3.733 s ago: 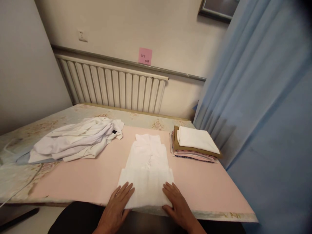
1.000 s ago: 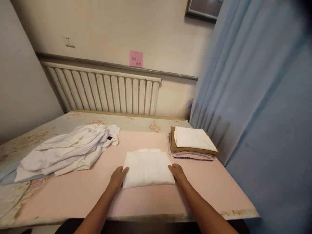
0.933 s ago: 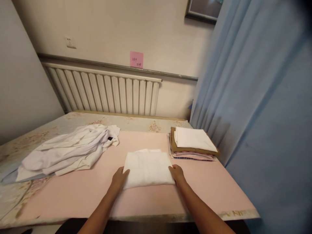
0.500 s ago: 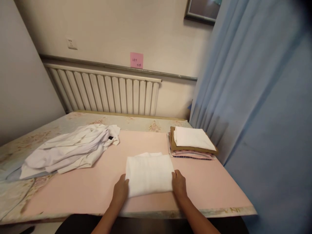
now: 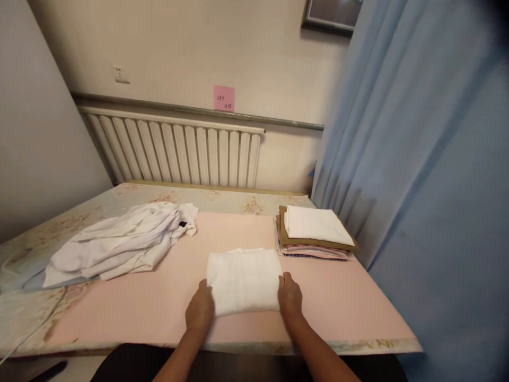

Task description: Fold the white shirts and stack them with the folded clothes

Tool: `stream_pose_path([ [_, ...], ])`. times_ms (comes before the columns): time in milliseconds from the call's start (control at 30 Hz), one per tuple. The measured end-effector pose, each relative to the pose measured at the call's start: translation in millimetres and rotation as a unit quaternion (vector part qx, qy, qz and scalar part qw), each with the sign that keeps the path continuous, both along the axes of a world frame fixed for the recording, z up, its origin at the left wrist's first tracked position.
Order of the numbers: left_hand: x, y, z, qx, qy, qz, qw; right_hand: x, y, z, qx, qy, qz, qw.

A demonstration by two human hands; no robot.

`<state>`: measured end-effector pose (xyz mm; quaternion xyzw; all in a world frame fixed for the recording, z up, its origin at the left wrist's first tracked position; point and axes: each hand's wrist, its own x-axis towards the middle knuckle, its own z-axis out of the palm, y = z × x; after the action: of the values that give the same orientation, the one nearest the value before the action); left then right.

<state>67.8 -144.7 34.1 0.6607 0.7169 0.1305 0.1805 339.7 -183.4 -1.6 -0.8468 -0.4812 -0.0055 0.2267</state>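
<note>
A folded white cloth (image 5: 244,281) lies in front of me on a pink sheet (image 5: 159,302). My left hand (image 5: 201,307) grips its left edge, with the fingers partly hidden behind the fabric. At the opposite edge, my right hand (image 5: 290,297) is closed on the cloth too. To the far right of it sits a stack of folded clothes (image 5: 314,250), topped by a folded white garment (image 5: 318,224). On the left is a loose heap of white clothes (image 5: 123,244) with a small dark label.
A floral cover (image 5: 226,200) shows around the pink sheet. Blue curtains (image 5: 397,159) hang along the right side. Behind the bed stand a white radiator (image 5: 178,148) and a wall with a pink note (image 5: 224,98). A thin cable (image 5: 40,323) runs at lower left.
Both hands keep hold of the white cloth, whose outline has become slightly narrower and neater. The left hand has shifted a little to the right. The view has turned slightly left.
</note>
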Motion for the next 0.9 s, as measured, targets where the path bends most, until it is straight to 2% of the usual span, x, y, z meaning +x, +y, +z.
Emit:
stream_pose_path([
  [233, -3.1, -5.5, 4.6, -0.007, 0.034, 0.000, 0.999, 0.7, -2.0, 5.2, -0.019, -0.009, 0.016, 1.000],
  [333, 1.0, -4.9, 6.9, 0.082, 0.087, 0.011, 0.993, 0.2, -3.3, 8.0, -0.019, -0.003, 0.018, 1.000],
  [433, 20.6, 0.9, 10.1, 0.211, 0.124, -0.059, 0.968, 0.5, -3.5, 9.2, -0.014, 0.006, 0.020, 1.000],
  [533, 53.0, 10.0, 9.3, 0.255, 0.108, -0.172, 0.945, 2.7, -3.7, 9.6, -0.006, 0.023, 0.023, 0.999],
  [600, 73.3, 15.8, 2.1, 0.241, 0.103, -0.226, 0.938, 4.9, -5.4, 9.4, 0.003, 0.037, 0.025, 0.999],
  [700, 90.6, 21.7, -18.4, 0.202, 0.118, -0.250, 0.940, 6.0, -11.9, 8.3, 0.020, 0.059, 0.025, 0.998],
  [800, 92.1, 24.2, -38.3, 0.210, 0.126, -0.249, 0.937, 2.7, -21.0, 5.9, 0.052, 0.102, 0.029, 0.993],
  [900, 88.5, 24.4, -45.8, 0.238, 0.124, -0.249, 0.931, -1.8, -27.4, 2.7, 0.066, 0.125, 0.036, 0.989],
])
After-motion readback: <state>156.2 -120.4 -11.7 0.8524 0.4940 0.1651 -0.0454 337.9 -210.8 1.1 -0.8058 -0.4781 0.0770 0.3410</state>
